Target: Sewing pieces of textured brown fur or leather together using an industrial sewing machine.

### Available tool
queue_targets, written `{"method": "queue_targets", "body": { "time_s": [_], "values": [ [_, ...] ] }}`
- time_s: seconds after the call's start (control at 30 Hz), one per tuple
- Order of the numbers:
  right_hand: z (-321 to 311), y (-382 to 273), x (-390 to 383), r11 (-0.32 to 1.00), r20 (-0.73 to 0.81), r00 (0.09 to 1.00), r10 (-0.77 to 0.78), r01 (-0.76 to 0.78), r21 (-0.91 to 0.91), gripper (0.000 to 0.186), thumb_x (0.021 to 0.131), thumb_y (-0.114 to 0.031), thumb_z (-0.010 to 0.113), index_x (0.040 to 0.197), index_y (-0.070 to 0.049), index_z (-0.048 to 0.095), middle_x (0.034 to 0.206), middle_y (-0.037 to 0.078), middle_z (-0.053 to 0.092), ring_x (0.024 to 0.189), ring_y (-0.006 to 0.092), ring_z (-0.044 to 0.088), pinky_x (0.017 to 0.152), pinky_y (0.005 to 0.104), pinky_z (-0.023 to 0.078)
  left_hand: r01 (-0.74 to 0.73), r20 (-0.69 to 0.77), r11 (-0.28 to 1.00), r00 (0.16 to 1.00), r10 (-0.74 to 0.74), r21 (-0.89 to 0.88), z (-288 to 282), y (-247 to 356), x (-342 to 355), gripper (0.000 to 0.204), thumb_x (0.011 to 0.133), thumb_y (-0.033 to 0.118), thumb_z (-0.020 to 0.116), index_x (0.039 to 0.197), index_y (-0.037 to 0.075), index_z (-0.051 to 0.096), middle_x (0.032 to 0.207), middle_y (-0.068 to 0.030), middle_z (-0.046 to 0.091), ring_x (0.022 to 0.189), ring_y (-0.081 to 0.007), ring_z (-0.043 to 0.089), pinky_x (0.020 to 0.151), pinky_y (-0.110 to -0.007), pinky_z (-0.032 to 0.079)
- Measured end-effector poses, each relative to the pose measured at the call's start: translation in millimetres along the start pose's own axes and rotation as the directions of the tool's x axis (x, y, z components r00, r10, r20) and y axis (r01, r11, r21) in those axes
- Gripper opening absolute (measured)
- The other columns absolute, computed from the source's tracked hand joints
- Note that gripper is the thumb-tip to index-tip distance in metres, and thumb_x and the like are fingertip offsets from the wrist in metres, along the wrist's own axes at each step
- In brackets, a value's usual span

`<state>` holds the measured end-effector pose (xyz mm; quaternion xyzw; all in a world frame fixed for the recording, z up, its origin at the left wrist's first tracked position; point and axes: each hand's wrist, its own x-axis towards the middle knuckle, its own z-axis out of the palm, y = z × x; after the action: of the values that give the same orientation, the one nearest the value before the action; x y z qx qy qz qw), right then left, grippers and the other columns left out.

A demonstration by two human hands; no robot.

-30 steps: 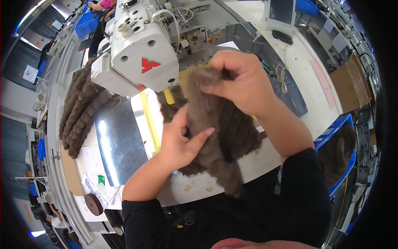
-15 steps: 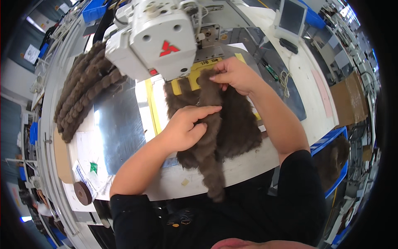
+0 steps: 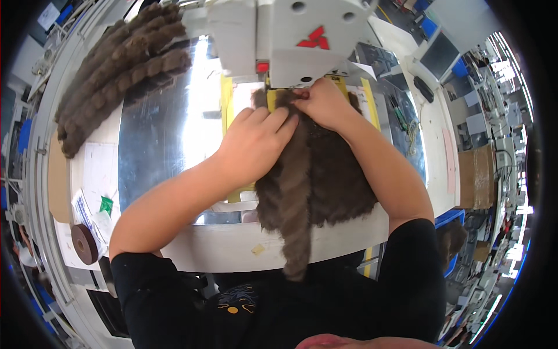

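Note:
A long brown fur strip (image 3: 295,203) lies over a darker fur panel (image 3: 343,186) beneath a white sewing machine head (image 3: 299,49) and hangs past the table's front edge. A yellow template (image 3: 226,90) shows around the panel. My right hand (image 3: 325,104) pinches the strip's upper end close below the machine head. My left hand (image 3: 256,139) has curled fingers on the strip just left of my right hand, pressing or gripping it; its fingertips are partly hidden in the fur.
Fur rolls (image 3: 116,75) are heaped at back left. A tape roll (image 3: 84,244) and green packet (image 3: 106,205) lie at left. A monitor (image 3: 439,58), scissor-like green tools (image 3: 401,113), a cardboard box (image 3: 476,174) and a blue crate (image 3: 447,221) are at right.
Both hands and the strip's top have moved up toward the machine head, and my left fingers have curled. The view has shifted, bringing the machine higher in the picture.

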<state>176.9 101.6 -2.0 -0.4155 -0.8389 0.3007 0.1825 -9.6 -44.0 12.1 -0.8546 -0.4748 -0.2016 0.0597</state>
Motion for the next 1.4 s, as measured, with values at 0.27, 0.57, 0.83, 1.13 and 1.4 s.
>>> {"method": "queue_targets", "body": {
  "time_s": [0.27, 0.57, 0.83, 1.13, 1.4],
  "values": [
    [-8, -26, 1, 0.996, 0.021, 1.0, -0.018, 0.02, -0.083, 0.035, 0.076, -0.018, 0.081, 0.105, 0.0, 0.071, 0.089, 0.017, 0.074, 0.083, 0.0346, 0.072, 0.077, 0.0425, 0.056, 0.002, 0.038, 0.999, 0.999, -0.003, 0.051, 17, -9, 3, 0.043, 0.081, 0.011, 0.063, 0.123, 0.003, 0.068, 0.122, -0.008, 0.071, 0.093, -0.0228, 0.064, 0.08, -0.036, 0.049],
    [-12, -22, 4, 0.999, -0.049, 0.998, -0.039, 0.04, 0.009, 0.041, 0.076, -0.017, 0.083, 0.112, -0.002, 0.071, 0.11, 0.016, 0.074, 0.106, 0.0355, 0.068, 0.094, 0.0425, 0.053, 0.082, 0.044, 0.995, 0.995, -0.085, 0.056, 18, -5, 13, 0.045, 0.08, 0.01, 0.063, 0.124, 0.005, 0.067, 0.125, -0.0094, 0.071, 0.094, -0.0234, 0.064, 0.078, -0.038, 0.048],
    [-20, -16, 12, 0.998, 0.052, 0.998, -0.046, 0.044, 0.04, 0.044, 0.077, -0.016, 0.084, 0.117, -0.004, 0.071, 0.113, 0.015, 0.075, 0.106, 0.034, 0.069, 0.094, 0.0412, 0.054, 0.082, 0.02, 0.993, 0.996, -0.084, 0.081, 25, -12, 19, 0.034, 0.079, 0.01, 0.063, 0.112, 0.012, 0.068, 0.128, -0.0103, 0.071, 0.096, -0.0245, 0.064, 0.077, -0.038, 0.047],
    [-19, -18, 16, 0.994, 0.022, 0.995, -0.094, 0.095, -0.047, 0.034, 0.083, -0.021, 0.076, 0.112, -0.004, 0.072, 0.108, 0.018, 0.074, 0.103, 0.0383, 0.069, 0.087, 0.0432, 0.055, 0.136, 0.051, 0.989, 0.989, -0.138, 0.053, 23, -16, 24, 0.025, 0.08, 0.006, 0.061, 0.105, 0.011, 0.065, 0.129, -0.0107, 0.071, 0.1, -0.0282, 0.066, 0.079, -0.04, 0.049],
    [-5, 6, 13, 0.982, -0.143, 0.972, -0.186, 0.18, -0.05, 0.028, 0.08, -0.018, 0.074, 0.103, -0.002, 0.075, 0.097, 0.017, 0.075, 0.096, 0.0402, 0.071, 0.084, 0.0465, 0.057, 0.087, 0.032, 0.992, 0.995, -0.091, 0.091, 26, -12, 29, 0.02, 0.082, 0.011, 0.064, 0.102, 0.01, 0.066, 0.126, -0.0147, 0.073, 0.095, -0.0294, 0.07, 0.083, -0.042, 0.053]
  ]
}}
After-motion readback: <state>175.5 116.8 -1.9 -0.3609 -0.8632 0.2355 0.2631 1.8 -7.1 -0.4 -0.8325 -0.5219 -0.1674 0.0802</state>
